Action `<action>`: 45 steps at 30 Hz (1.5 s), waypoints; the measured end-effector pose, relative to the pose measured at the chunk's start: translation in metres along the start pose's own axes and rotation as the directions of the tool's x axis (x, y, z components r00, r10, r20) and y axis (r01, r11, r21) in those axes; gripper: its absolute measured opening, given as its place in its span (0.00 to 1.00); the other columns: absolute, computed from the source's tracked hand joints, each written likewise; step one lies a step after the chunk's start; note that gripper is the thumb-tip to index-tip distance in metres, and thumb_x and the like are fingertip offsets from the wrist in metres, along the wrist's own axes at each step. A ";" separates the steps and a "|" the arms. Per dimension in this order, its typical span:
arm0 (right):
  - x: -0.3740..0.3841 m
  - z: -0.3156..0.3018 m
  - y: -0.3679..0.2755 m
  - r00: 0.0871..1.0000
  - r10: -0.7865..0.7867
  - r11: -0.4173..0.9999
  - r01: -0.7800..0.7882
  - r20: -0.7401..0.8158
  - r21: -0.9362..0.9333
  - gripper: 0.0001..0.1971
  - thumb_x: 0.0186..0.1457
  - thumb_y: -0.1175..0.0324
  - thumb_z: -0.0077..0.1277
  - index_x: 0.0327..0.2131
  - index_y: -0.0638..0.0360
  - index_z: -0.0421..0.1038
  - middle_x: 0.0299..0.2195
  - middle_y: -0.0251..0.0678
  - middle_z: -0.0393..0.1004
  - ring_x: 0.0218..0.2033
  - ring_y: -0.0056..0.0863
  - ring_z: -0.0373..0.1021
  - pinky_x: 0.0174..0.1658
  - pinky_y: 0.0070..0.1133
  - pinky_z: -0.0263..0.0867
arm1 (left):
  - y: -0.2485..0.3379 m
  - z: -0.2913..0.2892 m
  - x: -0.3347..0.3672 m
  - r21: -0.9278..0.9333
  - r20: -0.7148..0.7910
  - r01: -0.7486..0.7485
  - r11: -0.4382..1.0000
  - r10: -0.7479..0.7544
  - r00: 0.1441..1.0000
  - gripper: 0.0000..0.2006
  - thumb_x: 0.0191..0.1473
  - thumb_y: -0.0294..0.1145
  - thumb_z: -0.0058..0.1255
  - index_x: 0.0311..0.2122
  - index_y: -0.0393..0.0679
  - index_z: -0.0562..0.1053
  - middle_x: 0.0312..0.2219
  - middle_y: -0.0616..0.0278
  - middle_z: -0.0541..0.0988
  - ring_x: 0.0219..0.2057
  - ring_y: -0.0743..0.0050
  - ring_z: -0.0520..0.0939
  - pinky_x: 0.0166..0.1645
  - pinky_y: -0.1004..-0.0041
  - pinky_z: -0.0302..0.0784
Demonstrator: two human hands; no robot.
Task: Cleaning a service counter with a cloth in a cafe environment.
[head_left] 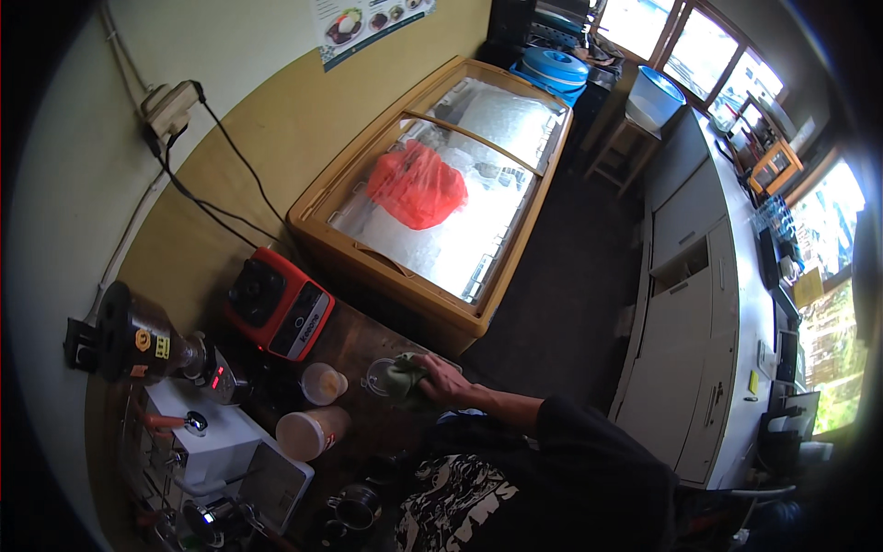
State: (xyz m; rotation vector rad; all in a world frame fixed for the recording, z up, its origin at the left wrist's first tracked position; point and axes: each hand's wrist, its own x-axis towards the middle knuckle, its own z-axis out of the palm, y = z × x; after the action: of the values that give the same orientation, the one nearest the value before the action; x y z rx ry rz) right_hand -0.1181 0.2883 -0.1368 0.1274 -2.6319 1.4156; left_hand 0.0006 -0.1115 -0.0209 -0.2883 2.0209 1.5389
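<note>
Your right hand (443, 383) is closed around a green cloth (403, 379), with the fingers bent over its upper side. Your left hand does not show, so I cannot tell whether it is holding something. The cloth is at the near right edge of the bench (361, 333), just beside a clear round vessel (378, 376); the view here is small and a little dark, so I am not certain whether the two are touching, or whether the vessel is glass or plastic.

I judge that the cloth will be light, soft and limp, and will take any shape you give it; hold it by the thick, bunched middle. The vessel looks smooth, probably slippery and perhaps fragile, so its outer wall would be the better place to take hold, with a gentle grip.

To the left stand a pale translucent cup (323, 384) and, nearer, a pinkish-brown cylindrical jar (311, 435). Farther off is a boxy red blender base (280, 304) with a black top. At the far left are a dark coffee grinder (138, 342) and an espresso machine with smooth, pale panels (207, 440). Beyond the bench, a thin, crinkled red bag (418, 186) lies on the flat transparent top of a chest freezer (395, 262) with a yellow-brown frame.
</note>
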 end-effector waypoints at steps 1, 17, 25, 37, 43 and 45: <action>0.004 -0.013 -0.011 0.999 0.037 0.996 -0.039 0.019 0.081 0.25 0.53 0.65 0.46 0.55 0.61 0.61 0.44 0.51 0.68 0.48 0.52 0.66 0.52 0.39 0.63 | 0.004 0.001 -0.008 -0.006 -0.007 0.002 1.000 -0.002 1.000 0.23 0.62 0.49 0.48 0.51 0.38 0.73 0.43 0.55 0.80 0.45 0.65 0.79 0.51 0.67 0.72; 0.079 -0.050 -0.102 0.816 0.542 0.488 -0.111 -0.202 0.866 0.19 0.67 0.54 0.44 0.49 0.60 0.65 0.41 0.34 0.69 0.43 0.21 0.65 0.48 0.21 0.63 | 0.082 0.048 -0.097 -0.038 -0.078 0.000 0.999 -0.003 0.997 0.24 0.63 0.51 0.46 0.51 0.39 0.73 0.44 0.54 0.80 0.46 0.64 0.79 0.52 0.67 0.72; 0.043 -0.031 -0.138 0.971 0.233 0.715 -0.127 -0.062 0.688 0.20 0.70 0.62 0.33 0.60 0.61 0.54 0.51 0.37 0.64 0.55 0.24 0.59 0.58 0.21 0.55 | 0.147 0.101 -0.024 0.219 -0.101 -0.280 0.935 0.307 0.946 0.20 0.62 0.42 0.50 0.52 0.38 0.71 0.46 0.52 0.78 0.47 0.57 0.79 0.51 0.64 0.73; 0.022 -0.019 -0.136 0.990 0.128 0.685 -0.132 0.060 0.717 0.39 0.58 0.79 0.34 0.69 0.56 0.27 0.69 0.45 0.38 0.71 0.34 0.34 0.70 0.27 0.35 | 0.149 0.144 0.024 0.338 0.064 -0.408 0.848 0.412 0.909 0.28 0.56 0.41 0.58 0.55 0.33 0.66 0.50 0.41 0.73 0.53 0.46 0.74 0.57 0.61 0.68; 0.033 -0.030 -0.145 0.995 0.085 0.713 -0.097 0.052 0.694 0.43 0.53 0.84 0.33 0.70 0.50 0.30 0.64 0.49 0.49 0.65 0.35 0.50 0.66 0.31 0.48 | 0.150 0.145 0.024 0.304 0.070 -0.335 0.892 0.329 0.942 0.30 0.55 0.44 0.58 0.55 0.31 0.66 0.50 0.38 0.73 0.54 0.45 0.74 0.57 0.62 0.68; 0.035 -0.031 -0.145 0.994 0.096 0.695 -0.107 0.055 0.711 0.42 0.53 0.84 0.34 0.70 0.49 0.31 0.62 0.48 0.51 0.63 0.34 0.53 0.65 0.30 0.50 | 0.153 0.146 0.023 0.305 0.063 -0.311 0.900 0.307 0.950 0.30 0.55 0.43 0.59 0.55 0.31 0.66 0.50 0.38 0.73 0.53 0.47 0.75 0.57 0.62 0.68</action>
State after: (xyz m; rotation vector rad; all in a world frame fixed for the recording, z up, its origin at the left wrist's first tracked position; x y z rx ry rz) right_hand -0.1291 0.2342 0.0048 0.0709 -1.9471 2.4110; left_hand -0.0482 0.0770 0.0654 0.1778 2.3435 1.3589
